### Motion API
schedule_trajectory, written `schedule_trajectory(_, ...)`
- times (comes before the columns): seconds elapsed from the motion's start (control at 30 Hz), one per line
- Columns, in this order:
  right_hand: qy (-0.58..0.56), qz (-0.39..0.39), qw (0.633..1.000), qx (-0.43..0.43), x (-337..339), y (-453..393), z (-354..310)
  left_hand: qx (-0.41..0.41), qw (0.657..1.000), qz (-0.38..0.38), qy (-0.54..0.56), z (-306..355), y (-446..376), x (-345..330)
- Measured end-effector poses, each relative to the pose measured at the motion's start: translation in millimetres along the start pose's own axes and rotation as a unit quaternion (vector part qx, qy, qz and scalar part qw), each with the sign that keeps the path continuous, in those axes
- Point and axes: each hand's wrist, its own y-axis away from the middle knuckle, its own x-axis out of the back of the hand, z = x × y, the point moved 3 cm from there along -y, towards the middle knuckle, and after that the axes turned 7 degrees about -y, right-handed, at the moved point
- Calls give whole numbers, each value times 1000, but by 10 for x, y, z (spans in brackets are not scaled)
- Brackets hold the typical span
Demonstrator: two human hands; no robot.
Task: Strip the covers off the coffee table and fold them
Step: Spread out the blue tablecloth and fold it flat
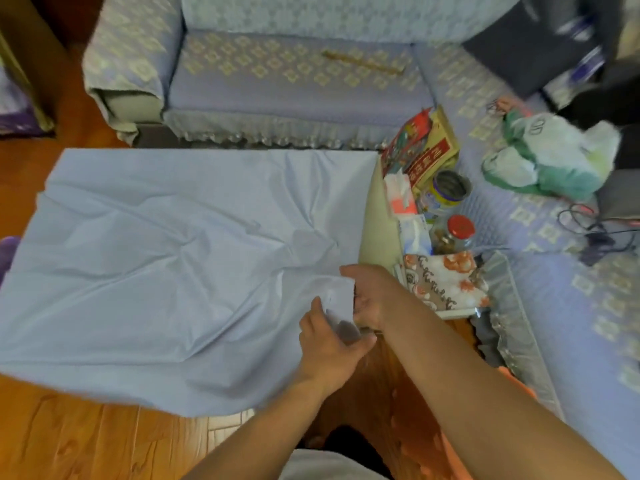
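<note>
Stripping looks underway: the big pale-blue cover [166, 258] lies crumpled over most of the surface [379, 216], spreading out left of and beyond both hands, w/ its near edge hanging toward the wood floor [69, 441]. Only a bare cream strip of the surface shows, just beyond the right hand. Far side, well apart from the hands, sits the sofa [294, 74] in its patterned blue throw.

Right of the right hand, a cluster crowds the surface end: red-and-gold box [429, 147], tin can [450, 190], red-lidded jar [455, 233], and nearest, a floral cloth [446, 282] almost touching the wrist.

Both hands meet at the cover's near-right corner. Left hand [329, 344] has fingers curled, pinching the corner fabric from below; right hand [372, 299] grips the same raised flap from the far side, thumb over it. Hands nearly touching, both clamped on cloth.

Judgement: step = lifting the corner to peel the cover off; folding not begun. Next move prob. needs a pull toward the person & leftward, away from the clutter, so fabric doesn't drag the jar or can. Whether a 2nd cover lies under: can't tell.
</note>
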Motion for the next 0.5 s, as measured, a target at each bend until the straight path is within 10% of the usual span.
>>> schedule_trajectory(0.3, 150, 45, 987, 47, 458, -10, -193, -44, 943, 82, -320, 125, -46, 12)
schedule_trajectory(0.5, -138, -34, 986, -84, 880, -174, -242, -7, 935, 185, -302, 217, 90, -540)
